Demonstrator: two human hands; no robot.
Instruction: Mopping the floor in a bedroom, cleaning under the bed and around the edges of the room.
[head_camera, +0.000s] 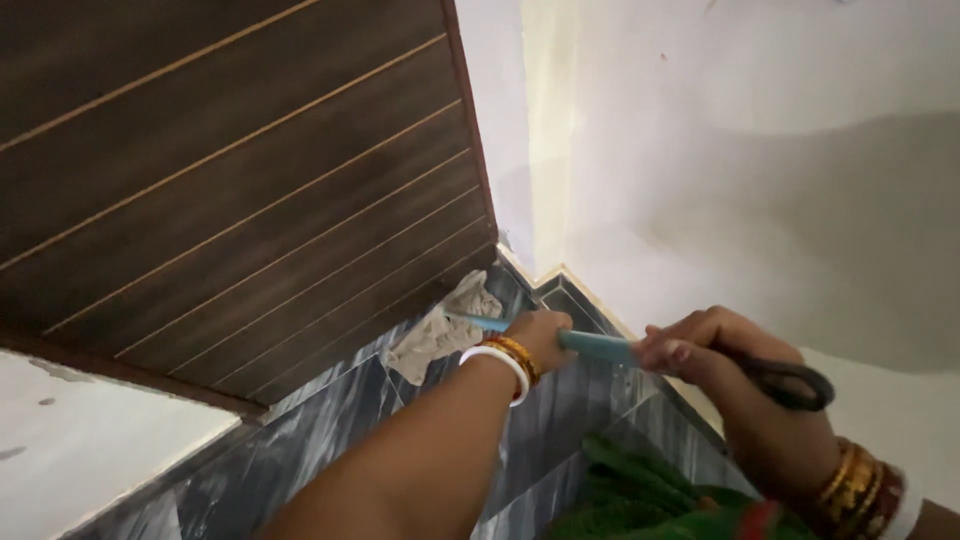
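Grip: the left hand (535, 335) is closed on a crumpled grey-white cloth (440, 330), pressing it against the grey marbled tile skirting (340, 420); the right hand (700, 350) is closed round a slim blue-handled tool (600, 346), whose exact kind cannot be told.

Left: a dark brown wooden panel (240, 170) with thin pale grooves fills the upper left, its lower edge running just above the skirting. A pale surface (90, 440) lies below the panel's near corner.

Centre: the cloth sits at the far end of the skirting, just under the panel's lower corner, near the wall corner. The left wrist carries a white bangle (497, 362) and a gold one beside it. The tool spans between the two hands, its tip reaching to the cloth.

Right: a dark loop (795, 383) hangs from the right hand. The right wrist bears gold and red bangles (862, 487). Green fabric (630, 495) lies below; the white plastered wall (760, 150) rises behind.

Technique, as judged: the cloth would work best kept flat on the tile, with the tool held steady along the skirting's top edge.
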